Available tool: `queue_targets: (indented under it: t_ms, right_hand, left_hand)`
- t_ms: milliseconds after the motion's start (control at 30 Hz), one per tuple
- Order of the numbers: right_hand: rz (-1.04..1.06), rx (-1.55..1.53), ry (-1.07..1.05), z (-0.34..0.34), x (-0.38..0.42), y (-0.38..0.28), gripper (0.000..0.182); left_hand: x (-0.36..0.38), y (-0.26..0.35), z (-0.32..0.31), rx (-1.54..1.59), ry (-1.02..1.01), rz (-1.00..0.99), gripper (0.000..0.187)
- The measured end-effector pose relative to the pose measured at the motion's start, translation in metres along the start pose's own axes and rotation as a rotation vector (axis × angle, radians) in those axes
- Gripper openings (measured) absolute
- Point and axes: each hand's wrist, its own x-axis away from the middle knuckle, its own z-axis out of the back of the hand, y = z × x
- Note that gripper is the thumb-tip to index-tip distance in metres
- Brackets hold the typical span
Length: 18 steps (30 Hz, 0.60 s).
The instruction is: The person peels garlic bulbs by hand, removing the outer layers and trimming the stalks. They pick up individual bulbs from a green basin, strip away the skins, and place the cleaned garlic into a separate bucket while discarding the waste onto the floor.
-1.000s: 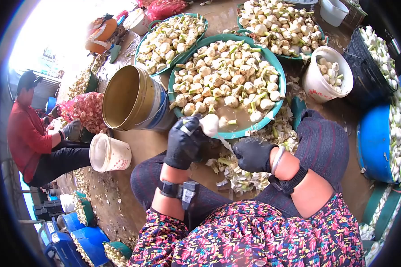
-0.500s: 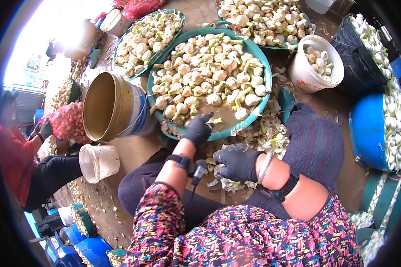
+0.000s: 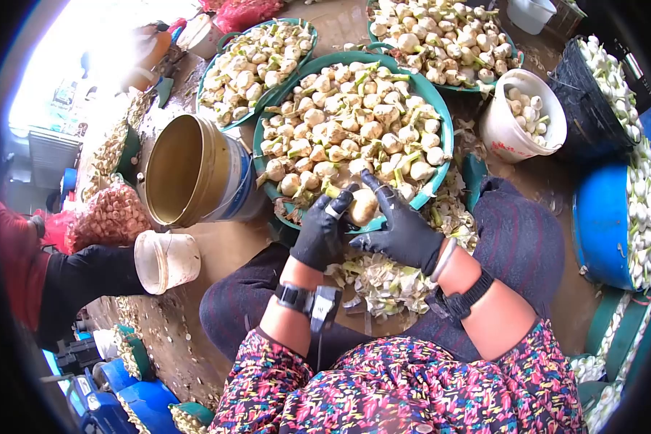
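Observation:
A pale garlic bulb (image 3: pixel 363 207) is between my two hands at the near rim of a green tub (image 3: pixel 447 137). My left hand (image 3: pixel 320 230), in a black glove, is closed on the bulb's left side, with a white band around one finger. From the right, my right hand (image 3: pixel 406 230), also black-gloved, holds the bulb, its forefinger stretched along it. Many garlic bulbs (image 3: pixel 369 130) with green stem stubs fill the tub, with brownish water among them. Below my hands lies a heap of garlic peelings (image 3: pixel 390 286).
Left of the tub, a large tan bucket (image 3: pixel 208 145) lies tipped, near a small white bucket (image 3: pixel 188 264). A white bucket (image 3: pixel 503 137) of bulbs and a blue tub (image 3: pixel 604 224) stand at right. A co-worker's leg (image 3: pixel 94 278) extends from the left.
My left hand has come back from the tub's near edge, and a bulb is now held between both hands. My right hand has risen from above the peelings. The view has shifted slightly.

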Motion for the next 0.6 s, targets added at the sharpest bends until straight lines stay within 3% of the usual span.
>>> queue_targets:
  t_ms: [33, 67, 100, 167, 200, 600]
  right_hand:
    - [0.024, -0.068, -0.010, -0.003, 0.000, 0.005, 0.068]
    - [0.049, -0.137, -0.021, -0.005, 0.001, 0.002, 0.069]
    - [0.060, -0.136, -0.024, -0.006, 0.003, -0.002, 0.069]
    - [-0.114, -0.635, -0.111, -0.008, 0.006, -0.014, 0.062]
    - [-0.257, -0.746, -0.139, -0.006, 0.007, -0.021, 0.058]
    - [-0.267, -0.796, -0.214, -0.001, 0.015, -0.052, 0.053]
  left_hand:
    - [0.005, 0.008, -0.007, 0.488, 0.088, 0.153, 0.027]
    - [0.009, 0.018, -0.005, 0.601, 0.161, 0.322, 0.026]
    - [0.012, 0.024, -0.002, 0.597, 0.168, 0.313, 0.026]
    - [0.018, 0.033, 0.004, 0.812, 0.312, 0.487, 0.022]
    - [0.019, 0.035, 0.006, 0.875, 0.351, 0.508, 0.018]
    - [0.049, 0.062, 0.032, 0.913, 0.234, 0.473, 0.016]
